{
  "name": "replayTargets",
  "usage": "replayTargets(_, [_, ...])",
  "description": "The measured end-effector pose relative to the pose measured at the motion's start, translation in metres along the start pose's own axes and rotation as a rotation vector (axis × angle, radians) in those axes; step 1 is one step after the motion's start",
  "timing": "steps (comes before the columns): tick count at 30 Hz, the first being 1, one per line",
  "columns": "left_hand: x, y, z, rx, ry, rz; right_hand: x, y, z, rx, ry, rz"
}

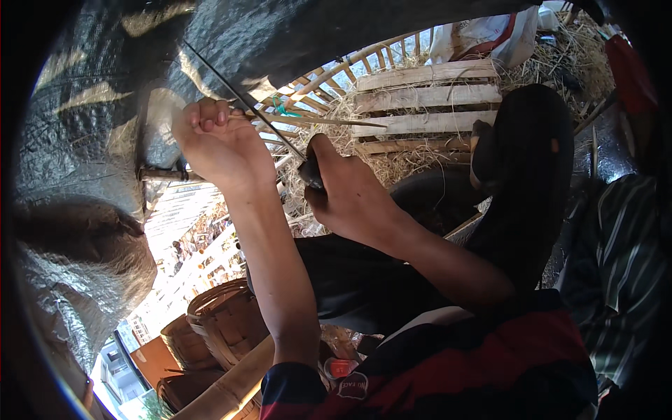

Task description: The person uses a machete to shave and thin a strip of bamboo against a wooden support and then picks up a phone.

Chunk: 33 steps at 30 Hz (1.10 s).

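Observation:
My right hand is closed round the dark handle of a long, thin-bladed knife. The blade slants up to the left, edge-on, past my left fingers. Palm up, my left hand curls its fingers on a thin bamboo strip, whose free end points right. Blade and strip cross close to the left fingertips; whether they touch I cannot tell. A bit of green string shows behind the strip.
Pale wooden slats lie on straw and shavings ahead. Dark plastic sheeting hangs at the left and above. Woven baskets and a thick bamboo pole are at lower left. My bent leg is at right.

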<state>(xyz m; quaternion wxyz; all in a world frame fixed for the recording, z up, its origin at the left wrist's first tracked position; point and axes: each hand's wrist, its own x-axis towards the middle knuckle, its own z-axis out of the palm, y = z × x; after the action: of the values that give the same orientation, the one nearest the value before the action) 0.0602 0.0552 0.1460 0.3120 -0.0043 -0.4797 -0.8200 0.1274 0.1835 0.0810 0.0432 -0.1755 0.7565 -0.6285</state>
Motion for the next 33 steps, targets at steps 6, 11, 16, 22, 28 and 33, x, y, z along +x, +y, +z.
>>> replayTargets(6, [0.004, -0.002, 0.002, 0.017, 0.028, -0.001, 0.008, 0.009, -0.002, -0.024, 0.004, -0.033])
replayTargets(11, [0.001, -0.007, 0.009, -0.022, 0.043, 0.017, 0.007, 0.049, -0.008, -0.12, -0.033, 0.014])
replayTargets(16, [-0.003, -0.018, 0.018, -0.084, 0.051, -0.001, 0.018, 0.023, -0.013, -0.061, -0.008, 0.001])
replayTargets(22, [-0.014, -0.056, 0.013, -0.028, 0.213, -0.099, 0.02, 0.053, -0.018, 0.04, -0.005, 0.105])
replayTargets(28, [-0.012, -0.04, 0.029, 0.041, 0.067, -0.03, 0.017, 0.035, -0.033, 0.043, 0.014, 0.04])
replayTargets(33, [-0.009, -0.014, 0.034, 0.071, -0.093, -0.011, 0.003, 0.022, -0.041, 0.054, 0.002, 0.004])
